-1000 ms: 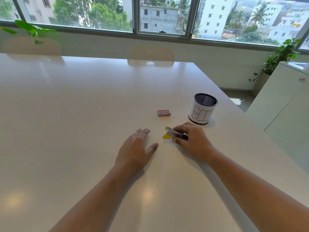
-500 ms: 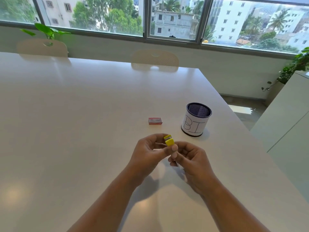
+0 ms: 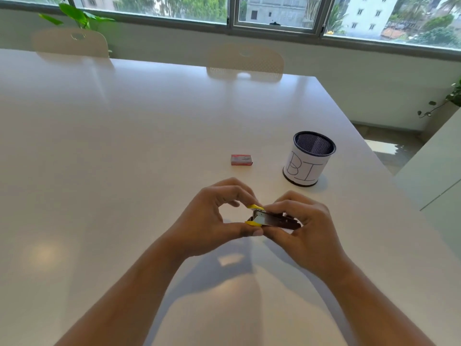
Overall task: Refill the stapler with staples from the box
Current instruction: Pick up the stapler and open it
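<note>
Holding stapler in both hands above table

Both hands are up off the white table (image 3: pixel 124 158), meeting at a small stapler (image 3: pixel 272 219) with a metal body and yellow ends. Left hand (image 3: pixel 212 221): thumb under the stapler's near yellow tip, curled fingers (image 3: pixel 232 193) over the upper yellow tip, so it's pinching that end. Right hand (image 3: pixel 303 228): fingers closed around the darker far end from above, thumb below. Stapler lies roughly level between the two sets of fingertips; cannot tell whether its top is hinged open or shut.

Staple box (image 3: pixel 241 160), small and red, lies flat on the table beyond the left fingers, apart from both hands, looks closed. Mesh pen cup (image 3: pixel 309 159) with a white paper wrap marked "BI" stands upright beyond the right fingers, to the right of the box.
</note>
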{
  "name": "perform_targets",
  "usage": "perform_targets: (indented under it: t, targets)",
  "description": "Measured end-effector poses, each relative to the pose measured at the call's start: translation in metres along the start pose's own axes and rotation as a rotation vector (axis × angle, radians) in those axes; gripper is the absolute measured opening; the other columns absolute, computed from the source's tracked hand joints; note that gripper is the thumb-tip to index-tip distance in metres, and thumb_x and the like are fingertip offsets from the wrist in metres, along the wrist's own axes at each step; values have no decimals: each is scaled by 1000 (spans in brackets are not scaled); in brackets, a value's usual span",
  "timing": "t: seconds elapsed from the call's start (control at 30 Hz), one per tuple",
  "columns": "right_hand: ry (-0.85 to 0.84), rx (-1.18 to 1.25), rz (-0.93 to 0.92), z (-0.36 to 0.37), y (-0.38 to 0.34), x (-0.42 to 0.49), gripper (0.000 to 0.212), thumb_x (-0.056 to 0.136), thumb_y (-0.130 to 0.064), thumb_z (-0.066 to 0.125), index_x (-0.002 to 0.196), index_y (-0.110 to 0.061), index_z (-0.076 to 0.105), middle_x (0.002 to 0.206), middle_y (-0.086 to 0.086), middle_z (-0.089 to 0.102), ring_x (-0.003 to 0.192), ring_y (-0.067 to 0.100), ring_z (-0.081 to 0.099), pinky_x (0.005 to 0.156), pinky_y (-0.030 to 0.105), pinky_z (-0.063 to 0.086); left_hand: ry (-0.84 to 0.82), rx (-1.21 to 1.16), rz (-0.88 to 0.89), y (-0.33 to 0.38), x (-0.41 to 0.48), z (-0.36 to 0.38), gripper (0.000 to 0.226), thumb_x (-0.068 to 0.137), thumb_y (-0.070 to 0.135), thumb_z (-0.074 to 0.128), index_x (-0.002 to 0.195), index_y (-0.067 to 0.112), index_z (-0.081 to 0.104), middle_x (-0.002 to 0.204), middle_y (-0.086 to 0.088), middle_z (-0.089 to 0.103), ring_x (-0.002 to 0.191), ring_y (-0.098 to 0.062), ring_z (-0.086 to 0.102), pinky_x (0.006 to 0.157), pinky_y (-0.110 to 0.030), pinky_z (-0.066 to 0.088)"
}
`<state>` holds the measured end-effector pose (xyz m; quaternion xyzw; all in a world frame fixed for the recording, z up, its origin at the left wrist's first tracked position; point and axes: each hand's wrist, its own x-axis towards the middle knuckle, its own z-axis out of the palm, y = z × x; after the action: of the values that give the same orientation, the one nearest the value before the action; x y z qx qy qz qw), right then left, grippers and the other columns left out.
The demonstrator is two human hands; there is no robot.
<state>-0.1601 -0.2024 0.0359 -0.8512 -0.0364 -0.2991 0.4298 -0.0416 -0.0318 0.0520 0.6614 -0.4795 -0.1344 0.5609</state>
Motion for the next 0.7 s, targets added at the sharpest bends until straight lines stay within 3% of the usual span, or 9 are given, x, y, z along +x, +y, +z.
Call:
perform_targets:
  t: [0.2,0.43,0.7]
  targets:
    - [32,-84,-26,-2,-3,-1,38,64,-17,90,99,-7,77,85,6,68,74,12,66,62,20,54,-35,-3,-23,-1,-1,0,48,65,27,89,109,24,70,104,7,68,99,-22,67,85,-25,49]
    - [37,-68,-19,0,-5,-2,26,70,-22,85,92,-9,78,77,5,66,65,14,62,54,23,51,-6,41,-16,2,0,1,31,69,22,87,98,18,76,98,5,69,94,-21,64,81,-22,48]
    - [44,-102,-25,-2,-6,-2,39,67,-21,89,101,-6,77,85,8,69,74,13,66,62,21,55,-22,20,-17,2,-2,2,45,67,25,88,108,21,72,105,4,68,97,-24,66,84,-24,49]
